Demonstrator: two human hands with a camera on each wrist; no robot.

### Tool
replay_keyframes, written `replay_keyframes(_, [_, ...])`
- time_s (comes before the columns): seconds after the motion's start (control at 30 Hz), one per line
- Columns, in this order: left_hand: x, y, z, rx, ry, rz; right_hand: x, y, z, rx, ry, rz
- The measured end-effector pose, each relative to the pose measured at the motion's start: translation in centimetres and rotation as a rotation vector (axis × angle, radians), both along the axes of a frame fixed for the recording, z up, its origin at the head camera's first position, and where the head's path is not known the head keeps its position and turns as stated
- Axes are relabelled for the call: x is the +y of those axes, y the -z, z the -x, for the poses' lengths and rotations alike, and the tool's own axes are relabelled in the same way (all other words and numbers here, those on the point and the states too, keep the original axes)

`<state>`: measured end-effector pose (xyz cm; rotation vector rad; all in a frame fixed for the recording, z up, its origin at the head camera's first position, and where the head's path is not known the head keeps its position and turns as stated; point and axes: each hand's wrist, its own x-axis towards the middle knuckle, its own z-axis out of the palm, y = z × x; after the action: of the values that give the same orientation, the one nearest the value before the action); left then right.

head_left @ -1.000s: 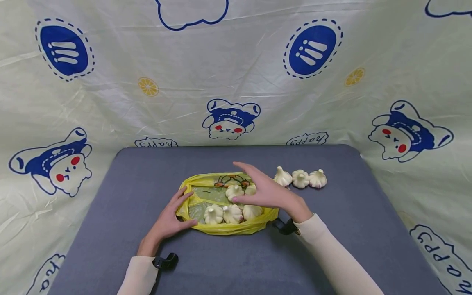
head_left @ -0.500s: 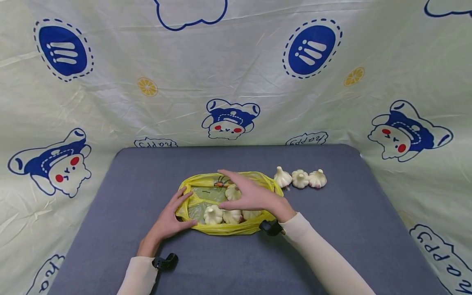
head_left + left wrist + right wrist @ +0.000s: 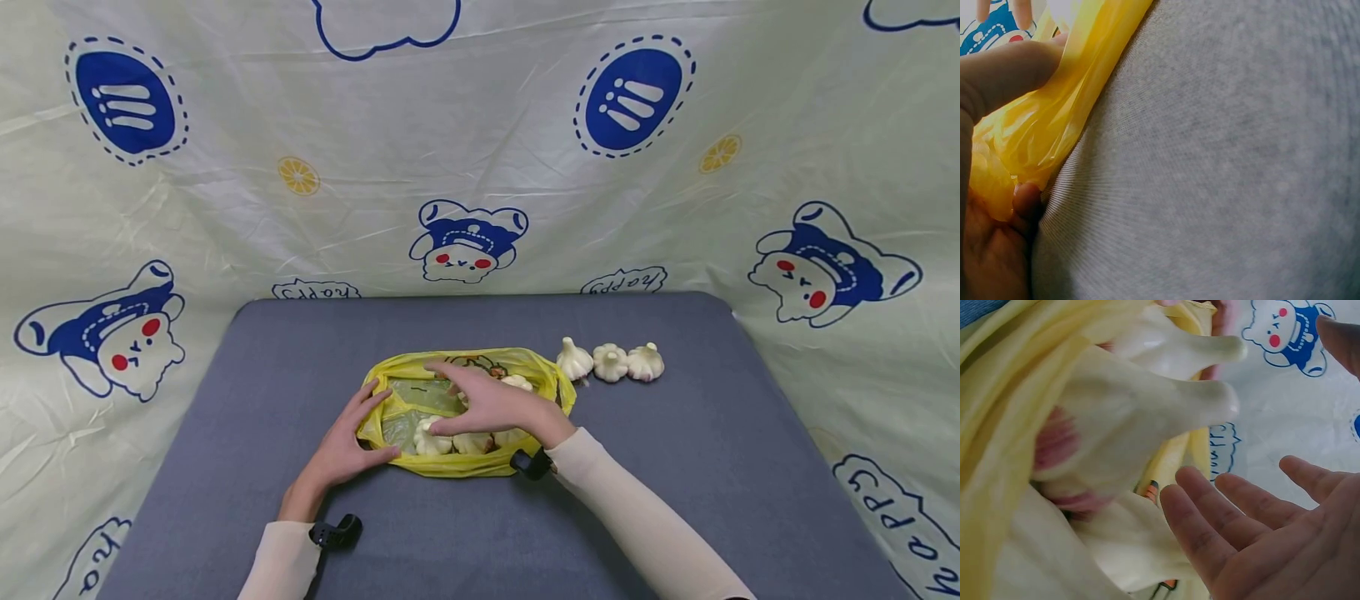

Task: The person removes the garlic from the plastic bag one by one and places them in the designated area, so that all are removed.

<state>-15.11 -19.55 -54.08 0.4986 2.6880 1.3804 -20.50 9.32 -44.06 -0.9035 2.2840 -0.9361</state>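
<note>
Grey cloth table [image 3: 675,467], printed bear-and-lemon sheet [image 3: 480,150] hung behind it; contents listed from the hands outward.

Right hand [image 3: 491,404]: centre of frame, fingers straight and relaxed, palm down over the open mouth of the yellow plastic bag [image 3: 450,462], gripping nothing. A second ago it hovered further right, toward the loose bulbs; it has since slid left and lower over the bag. The wrist view shows its spread fingers [image 3: 1210,519] just beside the bulbs, not closed on any.

Left hand [image 3: 341,450]: lower left of centre, unmoved, thumb and fingers pinching the bag's left rim [image 3: 1029,131] to keep it open.

Garlic bulbs in the bag [image 3: 433,437]: several, partly hidden under the right hand.

Loose garlic bulbs [image 3: 610,362]: three in a row, right of centre, just beside the bag's right edge, untouched.

Judgement: the hand's leftward move suggests it is settling or pressing the bagged bulbs; three remain outside.
</note>
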Motion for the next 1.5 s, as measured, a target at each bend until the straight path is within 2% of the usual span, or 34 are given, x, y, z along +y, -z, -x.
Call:
replay_keyframes(0.4, [0.1, -0.2, 0.0, -0.008, -0.002, 0.002, -1.3, 1.4, 0.3, -0.03, -0.086, -0.069])
replay_keyframes(0.67, [0.1, 0.0, 0.0, 0.01, 0.0, 0.01, -2.0, 1.8, 0.4, 0.036, -0.154, -0.106])
replay_keyframes(0.9, [0.1, -0.1, 0.0, 0.012, 0.0, 0.007, -2.3, 2.0, 0.5, 0.027, -0.162, -0.131])
replay_keyframes(1.1, [0.1, -0.1, 0.0, 0.011, 0.0, 0.009, -2.6, 2.3, 0.6, 0.058, -0.171, -0.144])
replay_keyframes(1.5, [0.1, -0.2, -0.1, 0.005, 0.003, -0.006, -3.0, 1.7, 0.5, 0.055, -0.142, -0.163])
